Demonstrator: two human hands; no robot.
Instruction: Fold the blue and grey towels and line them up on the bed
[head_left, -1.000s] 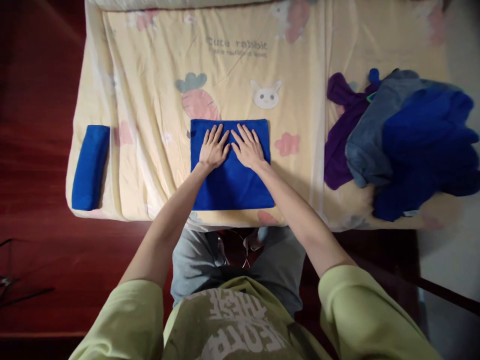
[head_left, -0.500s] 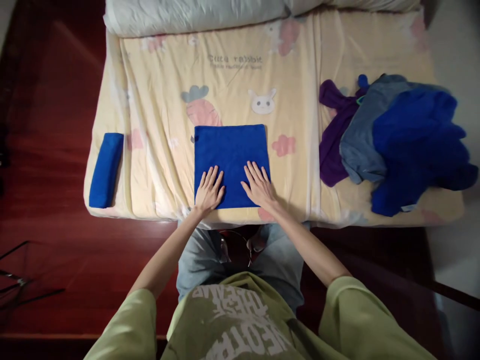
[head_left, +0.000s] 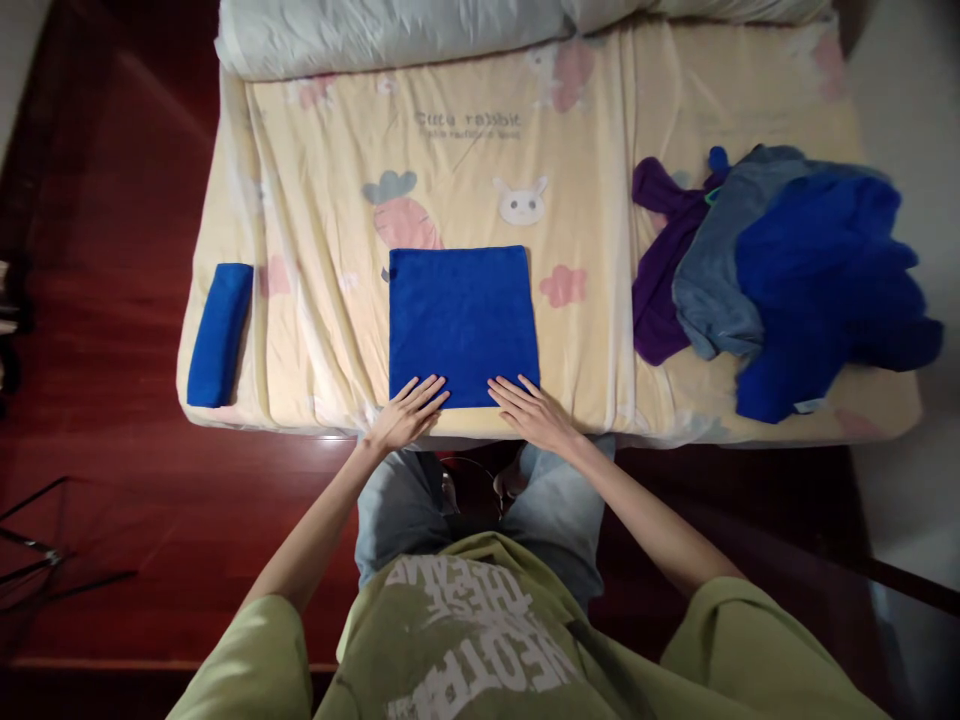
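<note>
A square blue cloth (head_left: 463, 320) lies flat on the bed in front of me. On its near left corner rests my left hand (head_left: 407, 412), fingers stretched out and pointing inward. My right hand (head_left: 534, 412) lies likewise over the near right corner, its fingertips on the cloth. Both hands are open and flat, and neither grips the fabric. To the left, close to the bed's edge, is a folded blue cloth (head_left: 220, 335) in a narrow strip.
A heap of cloths lies on the right: purple (head_left: 666, 310), grey-blue (head_left: 712, 285) and blue (head_left: 817, 290). The yellow patterned sheet (head_left: 315, 200) covers the bed. A pale rolled quilt (head_left: 390, 35) runs along the far side. Thin black stand legs (head_left: 52, 555) are at lower left.
Both hands have slid toward me, from on the cloth to its near edge, with fingers turning inward. The cloth stays flat in place.
</note>
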